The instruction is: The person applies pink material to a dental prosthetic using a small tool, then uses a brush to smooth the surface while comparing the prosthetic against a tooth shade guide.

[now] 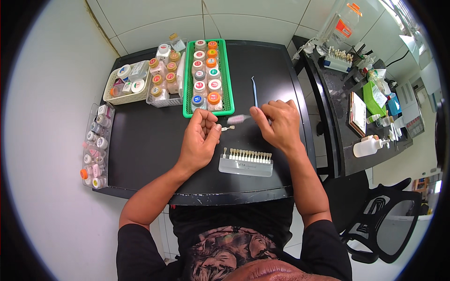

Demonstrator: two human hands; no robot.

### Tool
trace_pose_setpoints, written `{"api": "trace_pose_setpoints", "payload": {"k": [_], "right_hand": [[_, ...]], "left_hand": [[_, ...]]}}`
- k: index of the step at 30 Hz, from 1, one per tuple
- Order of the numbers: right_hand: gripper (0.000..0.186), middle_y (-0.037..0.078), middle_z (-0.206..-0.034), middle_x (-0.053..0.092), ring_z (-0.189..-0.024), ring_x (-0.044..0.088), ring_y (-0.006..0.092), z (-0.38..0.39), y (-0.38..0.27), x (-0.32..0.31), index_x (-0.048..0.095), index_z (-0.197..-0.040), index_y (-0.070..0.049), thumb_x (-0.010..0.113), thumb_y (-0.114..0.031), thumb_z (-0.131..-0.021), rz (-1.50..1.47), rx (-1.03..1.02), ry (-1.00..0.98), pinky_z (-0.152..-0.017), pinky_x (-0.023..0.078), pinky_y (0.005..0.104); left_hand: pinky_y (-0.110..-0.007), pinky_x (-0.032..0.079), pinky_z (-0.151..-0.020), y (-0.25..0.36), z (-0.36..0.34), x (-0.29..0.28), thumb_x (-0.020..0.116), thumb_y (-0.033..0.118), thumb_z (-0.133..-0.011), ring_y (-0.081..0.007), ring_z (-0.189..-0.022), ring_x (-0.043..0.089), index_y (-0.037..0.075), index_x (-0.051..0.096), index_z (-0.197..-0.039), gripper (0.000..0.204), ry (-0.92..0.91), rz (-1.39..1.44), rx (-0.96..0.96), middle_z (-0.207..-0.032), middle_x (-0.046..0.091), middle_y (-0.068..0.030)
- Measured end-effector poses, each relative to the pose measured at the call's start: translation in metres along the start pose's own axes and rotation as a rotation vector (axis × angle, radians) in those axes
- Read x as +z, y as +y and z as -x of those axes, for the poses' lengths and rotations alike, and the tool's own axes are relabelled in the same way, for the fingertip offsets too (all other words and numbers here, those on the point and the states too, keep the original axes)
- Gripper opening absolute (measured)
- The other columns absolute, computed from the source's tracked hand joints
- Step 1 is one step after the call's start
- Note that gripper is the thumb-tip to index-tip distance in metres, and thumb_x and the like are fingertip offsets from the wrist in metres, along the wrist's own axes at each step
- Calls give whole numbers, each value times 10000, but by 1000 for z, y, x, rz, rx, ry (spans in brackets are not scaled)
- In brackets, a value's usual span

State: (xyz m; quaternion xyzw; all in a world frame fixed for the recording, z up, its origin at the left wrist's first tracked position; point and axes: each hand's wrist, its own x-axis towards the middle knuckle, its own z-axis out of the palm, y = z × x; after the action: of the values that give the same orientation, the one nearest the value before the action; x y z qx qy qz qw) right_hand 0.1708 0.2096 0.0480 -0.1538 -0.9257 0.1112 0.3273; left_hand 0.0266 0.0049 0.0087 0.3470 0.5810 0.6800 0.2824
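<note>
My left hand (200,140) is closed with a small tooth-coloured shade tab (227,129) pinched between thumb and fingers. Its tooth-shaped end points right, toward the brush. In my closed right hand (280,122) is a toothbrush (238,119) with pink and white bristles, its head just above the tab; I cannot tell whether they touch. A slim blue tool with a hooked tip (254,89) reaches away from the right hand, its lower end hidden behind that hand. Below and between my hands, a clear shade guide holder (245,167) carries a row of several tooth-shaped tabs.
A green basket (228,84) of capped jars stands at the back of the black table (140,154). Left of it are a clear bin of bottles (164,101), a cream basket (123,99) and a tray of small jars (107,154). A side counter (328,112) stands at right.
</note>
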Motion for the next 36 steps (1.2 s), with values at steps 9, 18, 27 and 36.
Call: {"api": "trace_pose_setpoints", "payload": {"k": [9,18,27,36], "right_hand": [[487,42,-623,573,-649,577,281,2,5,7,673,-649,-95,792,-436,-977,-18,-65,-20,-698,358,444],[418,33,-675,605,-675,573,249,-6,20,5,713,-769,-74,829,-438,-940,-44,86,-11,-702,376,406],[211,15,-823,751,-682,583,162,9,-15,14,783,-954,-74,932,-139,-819,-660,0,-141,-685,453,328],[120,42,-850,786,-720,661,178,8,-14,13,786,-925,-60,876,-58,-847,-657,73,-98,-712,458,335]], "left_hand": [[-232,514,-709,-7,-1,-2,630,34,-1084,-57,-858,588,63,523,-1197,158,9,24,0,-1008,596,-5],[-244,525,-756,-1,-7,0,646,64,-1093,-66,-899,602,47,541,-1207,155,2,44,26,-1016,617,-29],[-246,532,-741,6,2,2,649,98,-1115,-78,-862,646,34,552,-1192,140,-54,38,-2,-994,655,-32],[-331,560,-759,40,-12,-14,887,317,-939,-170,-877,686,28,561,-1169,492,-228,-352,-5,-993,664,-72]]}}
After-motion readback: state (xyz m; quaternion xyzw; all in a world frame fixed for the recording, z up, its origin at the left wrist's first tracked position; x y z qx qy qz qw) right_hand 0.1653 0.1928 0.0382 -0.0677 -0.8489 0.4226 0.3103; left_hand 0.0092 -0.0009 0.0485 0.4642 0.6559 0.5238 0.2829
